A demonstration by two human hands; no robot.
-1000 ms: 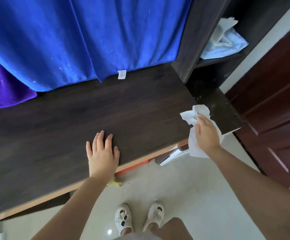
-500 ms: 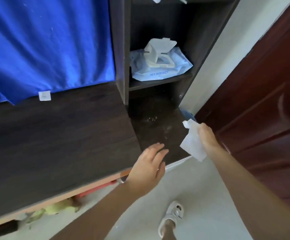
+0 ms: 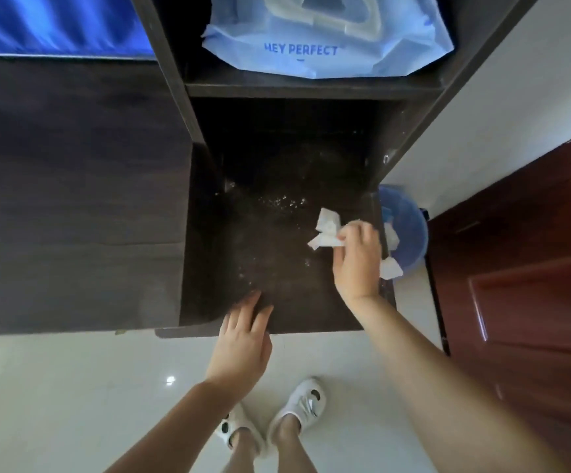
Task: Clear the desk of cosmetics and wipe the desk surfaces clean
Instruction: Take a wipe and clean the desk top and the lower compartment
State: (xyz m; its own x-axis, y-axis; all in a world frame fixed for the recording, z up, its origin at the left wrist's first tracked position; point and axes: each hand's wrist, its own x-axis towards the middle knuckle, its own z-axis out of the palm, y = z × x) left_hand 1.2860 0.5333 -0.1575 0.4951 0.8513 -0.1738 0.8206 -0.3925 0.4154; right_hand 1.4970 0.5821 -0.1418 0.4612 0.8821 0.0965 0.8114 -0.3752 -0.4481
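Observation:
The dark wooden desk (image 3: 72,199) fills the left; its lower right section (image 3: 277,268), under a shelf, is speckled with pale dust and crumbs. My right hand (image 3: 357,264) is shut on a crumpled white wipe (image 3: 326,230) and presses it on that dusty surface near its right edge. My left hand (image 3: 246,339) rests flat at the front edge of the same section, fingers spread, holding nothing. No cosmetics are in view.
A light blue wet-wipe pack (image 3: 328,39) lies on the shelf above. A blue bin (image 3: 405,230) stands on the floor right of the desk, beside a dark red door (image 3: 523,268). Blue cloth (image 3: 55,25) hangs behind the desk. My white slippers (image 3: 304,404) stand on pale tiles.
My view has swung right and closer to the lower desk section. My right hand brought the wipe from the edge onto the dusty surface. My left hand shifted from the main desktop to this section's front edge.

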